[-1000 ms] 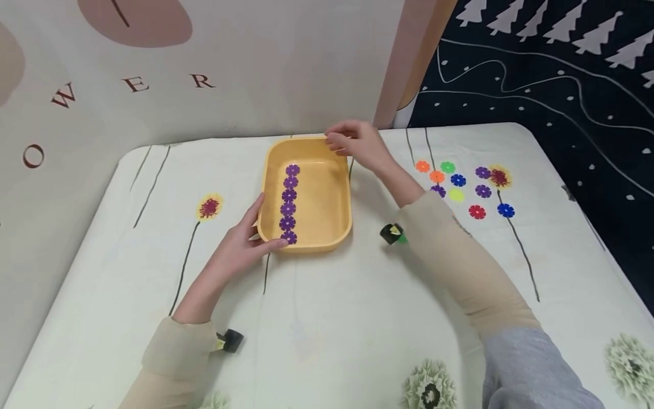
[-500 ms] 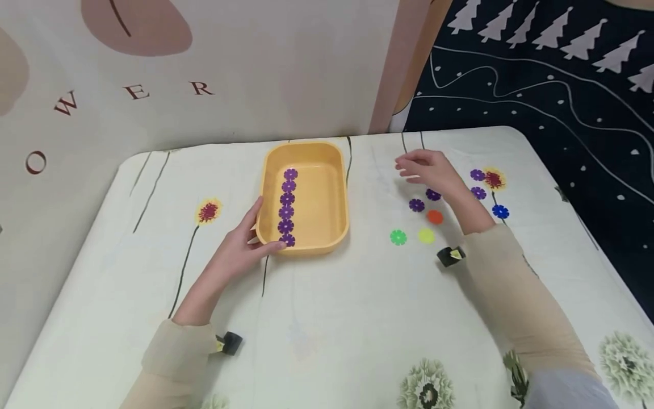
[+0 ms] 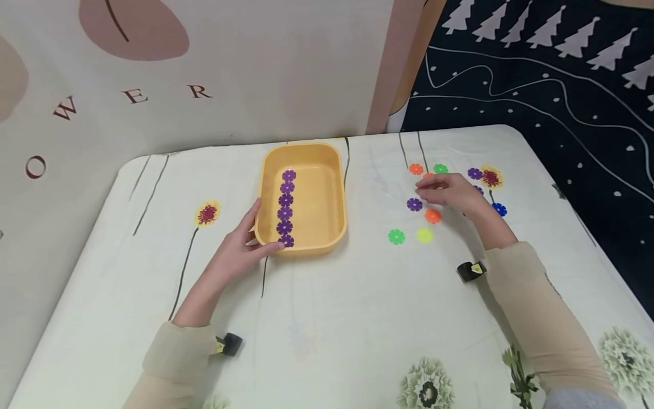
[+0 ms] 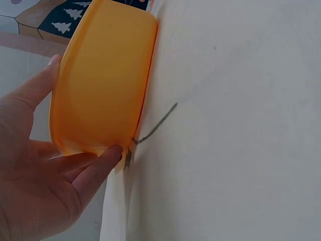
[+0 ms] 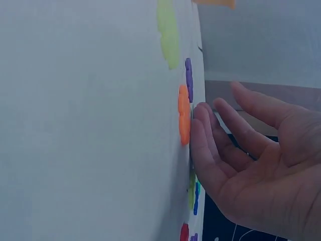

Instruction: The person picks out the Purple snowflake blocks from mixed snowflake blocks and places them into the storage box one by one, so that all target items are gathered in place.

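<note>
At mid-frame: yellow tray (image 3: 319, 210) pinched at lower-left corner by left hand (image 3: 239, 249) | right of centre: right hand (image 3: 453, 194), thumb parted from fingers; purple disc (image 3: 414, 204) best pinched by edge

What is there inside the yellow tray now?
Inside the yellow tray, six purple flower pieces lie in one row toward the left side. The left hand hides part of the nearest piece with its thumb; that part cannot be seen.

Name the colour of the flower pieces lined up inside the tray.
Purple; the flower pieces show best in the head view.
</note>
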`<state>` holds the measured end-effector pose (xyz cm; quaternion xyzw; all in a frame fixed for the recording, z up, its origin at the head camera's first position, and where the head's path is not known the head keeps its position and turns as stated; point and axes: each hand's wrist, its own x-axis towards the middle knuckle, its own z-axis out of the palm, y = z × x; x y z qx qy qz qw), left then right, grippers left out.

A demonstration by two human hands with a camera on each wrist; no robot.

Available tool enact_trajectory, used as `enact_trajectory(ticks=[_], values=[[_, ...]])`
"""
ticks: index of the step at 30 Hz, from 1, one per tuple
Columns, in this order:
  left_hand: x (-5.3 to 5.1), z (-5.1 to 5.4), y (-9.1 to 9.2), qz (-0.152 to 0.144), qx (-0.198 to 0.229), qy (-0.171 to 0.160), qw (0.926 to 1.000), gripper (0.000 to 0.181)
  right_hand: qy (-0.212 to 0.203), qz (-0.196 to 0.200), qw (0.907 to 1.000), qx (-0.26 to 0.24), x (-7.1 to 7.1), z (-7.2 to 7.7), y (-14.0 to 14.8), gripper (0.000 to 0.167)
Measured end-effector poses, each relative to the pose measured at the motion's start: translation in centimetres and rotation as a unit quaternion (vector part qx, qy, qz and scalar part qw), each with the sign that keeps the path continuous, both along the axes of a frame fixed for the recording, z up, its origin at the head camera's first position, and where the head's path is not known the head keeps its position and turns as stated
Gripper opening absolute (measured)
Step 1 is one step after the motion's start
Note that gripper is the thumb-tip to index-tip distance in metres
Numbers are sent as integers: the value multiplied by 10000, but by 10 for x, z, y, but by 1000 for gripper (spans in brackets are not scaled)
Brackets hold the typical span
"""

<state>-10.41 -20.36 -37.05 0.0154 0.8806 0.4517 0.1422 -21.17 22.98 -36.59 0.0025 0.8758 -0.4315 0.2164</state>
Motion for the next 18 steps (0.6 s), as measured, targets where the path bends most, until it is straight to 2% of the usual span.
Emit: enact_trajectory(ticks=[5,11,18], values=[[0,1,1,-4,-15,-8,10000,107,211,423,9981,385,-3,-6,3,38],[0,3,0,-5,-71,-4,10000,106,377,741,9935,776,-6,-6,-2,32],[-1,1,0,-39,-7,-32,10000,107,316,673,9925,970,-7,-7,-4,27]])
